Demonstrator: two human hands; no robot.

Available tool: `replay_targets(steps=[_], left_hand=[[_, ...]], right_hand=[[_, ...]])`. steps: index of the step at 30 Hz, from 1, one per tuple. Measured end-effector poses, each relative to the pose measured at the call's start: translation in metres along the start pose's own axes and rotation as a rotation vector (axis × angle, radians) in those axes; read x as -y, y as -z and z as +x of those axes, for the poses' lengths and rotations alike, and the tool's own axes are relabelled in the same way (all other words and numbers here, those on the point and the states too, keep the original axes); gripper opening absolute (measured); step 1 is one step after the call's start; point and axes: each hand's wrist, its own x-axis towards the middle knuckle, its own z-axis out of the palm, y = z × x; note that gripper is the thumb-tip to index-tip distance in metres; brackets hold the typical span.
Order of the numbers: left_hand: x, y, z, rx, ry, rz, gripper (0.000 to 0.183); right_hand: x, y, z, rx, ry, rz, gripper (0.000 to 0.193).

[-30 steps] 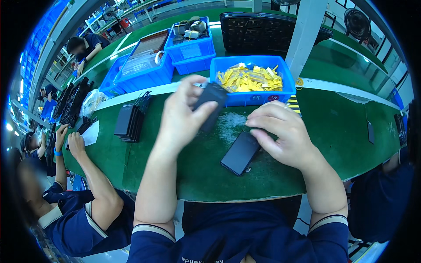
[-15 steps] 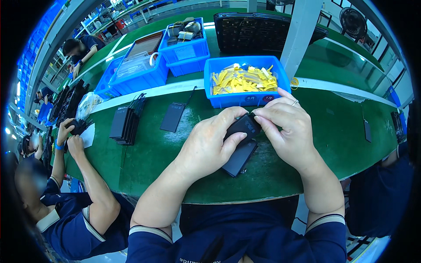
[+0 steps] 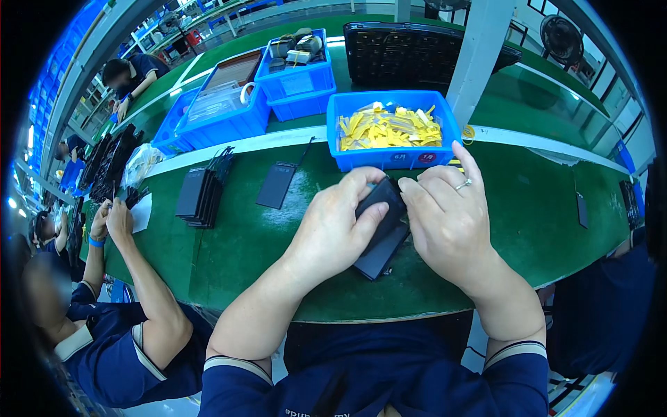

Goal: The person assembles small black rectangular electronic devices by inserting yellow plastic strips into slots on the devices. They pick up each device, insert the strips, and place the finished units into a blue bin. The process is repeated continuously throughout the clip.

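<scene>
My left hand [image 3: 338, 221] is closed round a flat black pack [image 3: 386, 203], its thumb lying across the face. At the pack's upper right edge, my right hand [image 3: 445, 215] has its fingertips bent against the edge and one finger stretched away; its thumb is hidden. Another flat black pack [image 3: 379, 260] lies on the green table directly beneath, partly covered by the held one. Beyond my hands stands a blue bin [image 3: 381, 160] of yellow strips [image 3: 389, 128].
Left of my hands are a single black pack with a lead [image 3: 276, 185] and a stack of such packs [image 3: 197, 197]. Blue crates [image 3: 226, 125] stand behind them. A co-worker [image 3: 139, 306] handles something small at the left. A grey post [image 3: 479, 55] rises behind the bin.
The held pack has tilted, and its printed face shows less. My right hand has turned, hiding its thumb. The co-worker's hands have come together.
</scene>
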Motion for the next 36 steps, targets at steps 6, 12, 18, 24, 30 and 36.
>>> replay_targets(steps=[6,12,18,24,30,36], left_hand=[[0.007,0.009,0.005,-0.009,0.097,-0.290,0.028],[0.009,0.010,0.002,0.065,0.024,-0.449,0.029],[0.006,0.009,0.001,0.063,-0.021,-0.340,0.031],[0.007,0.007,-0.001,0.049,-0.060,-0.231,0.031],[0.006,0.007,0.000,0.047,-0.095,-0.216,0.030],[0.000,0.008,-0.001,0.058,-0.086,-0.172,0.030]], right_hand=[[-0.023,0.015,0.004,-0.271,-0.567,0.515,0.013],[-0.042,0.002,0.000,0.243,-0.933,1.439,0.018],[-0.035,0.000,-0.003,0.345,-0.880,1.560,0.014],[-0.028,0.003,-0.002,0.358,-0.844,1.265,0.010],[-0.029,0.008,0.001,0.397,-0.829,1.159,0.011],[-0.034,0.014,0.003,0.402,-0.612,0.940,0.014]])
